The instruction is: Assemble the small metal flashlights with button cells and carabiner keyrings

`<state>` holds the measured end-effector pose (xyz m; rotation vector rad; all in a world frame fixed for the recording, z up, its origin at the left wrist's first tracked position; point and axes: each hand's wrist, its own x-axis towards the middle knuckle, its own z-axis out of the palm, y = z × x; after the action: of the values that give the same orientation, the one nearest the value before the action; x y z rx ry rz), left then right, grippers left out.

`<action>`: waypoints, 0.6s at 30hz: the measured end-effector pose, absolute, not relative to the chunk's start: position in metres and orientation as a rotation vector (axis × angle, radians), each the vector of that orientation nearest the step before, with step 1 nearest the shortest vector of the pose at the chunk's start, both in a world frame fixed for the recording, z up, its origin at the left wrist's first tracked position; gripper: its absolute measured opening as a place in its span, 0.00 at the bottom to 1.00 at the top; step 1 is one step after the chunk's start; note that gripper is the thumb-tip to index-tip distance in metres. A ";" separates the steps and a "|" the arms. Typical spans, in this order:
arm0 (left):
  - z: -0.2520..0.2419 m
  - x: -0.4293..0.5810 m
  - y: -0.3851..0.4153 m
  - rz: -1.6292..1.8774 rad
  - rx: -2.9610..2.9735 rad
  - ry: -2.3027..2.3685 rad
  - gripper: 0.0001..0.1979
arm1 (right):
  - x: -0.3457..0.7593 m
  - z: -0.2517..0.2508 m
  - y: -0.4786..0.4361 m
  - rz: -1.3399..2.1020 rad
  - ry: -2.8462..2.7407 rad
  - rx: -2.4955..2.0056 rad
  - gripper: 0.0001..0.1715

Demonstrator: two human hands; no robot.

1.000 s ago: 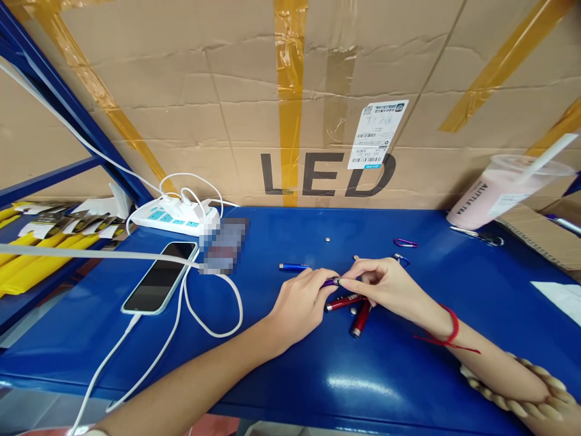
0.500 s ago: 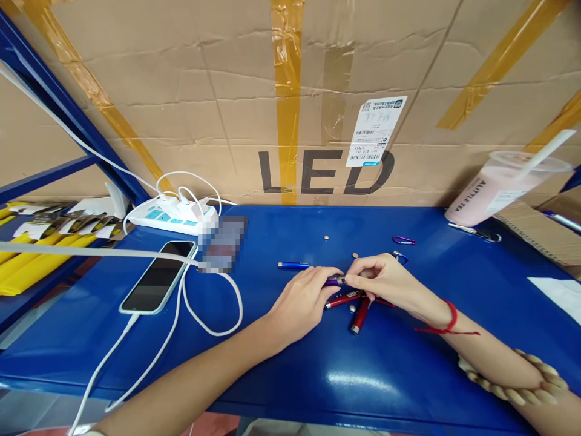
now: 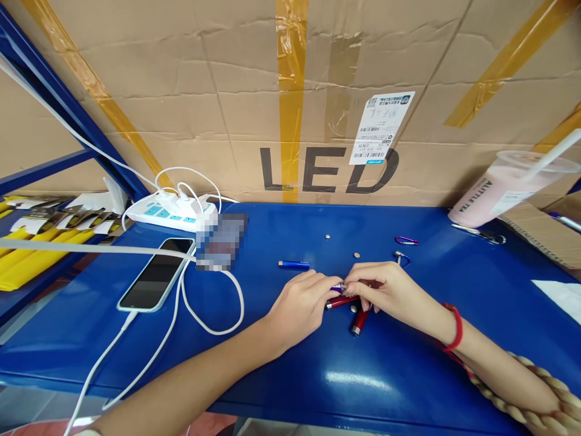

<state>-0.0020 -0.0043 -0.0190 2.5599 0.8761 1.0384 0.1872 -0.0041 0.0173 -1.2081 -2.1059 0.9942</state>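
My left hand point(image 3: 297, 306) is closed around a small purple flashlight point(image 3: 336, 287), a slim metal tube mostly hidden by the fingers. At its silver right end, the thumb and fingertips of my right hand point(image 3: 393, 293) pinch; exactly what lies between them is covered. Beneath the hands, two red flashlights point(image 3: 340, 301) rest on the table, one pointing towards me and partly under the right hand. A button cell point(image 3: 353, 309) lies between them. Beyond the left hand is a blue flashlight point(image 3: 294, 264). Two more button cells point(image 3: 356, 255) are farther back.
A purple carabiner point(image 3: 406, 240) and a blue one point(image 3: 402, 259) lie behind my right hand. On the blue table point(image 3: 272, 375) are a phone point(image 3: 157, 278) with white cables and a power strip point(image 3: 170, 215). A drink cup point(image 3: 503, 188) leans at right, before the large cardboard box point(image 3: 218, 72).
My right hand has shifted slightly down and turned at the purple flashlight's end, uncovering the blue carabiner. The flashlight is now more hidden by the fingers. The view has moved slightly.
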 end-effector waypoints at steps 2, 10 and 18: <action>-0.020 -0.002 -0.004 1.122 2.541 0.854 0.13 | 0.188 0.017 -0.005 0.860 -2.192 -1.137 0.19; -0.020 -0.001 -0.002 1.291 2.554 0.757 0.12 | 0.181 0.015 -0.010 1.101 -2.059 -1.203 0.25; -0.022 -0.005 0.002 1.210 2.646 0.753 0.14 | 0.174 0.011 -0.012 1.550 -1.740 -1.249 0.26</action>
<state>-0.0047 0.0024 -0.0223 2.6465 0.7531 1.2096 0.1745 -0.0117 0.0113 -1.2493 -1.7397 1.5500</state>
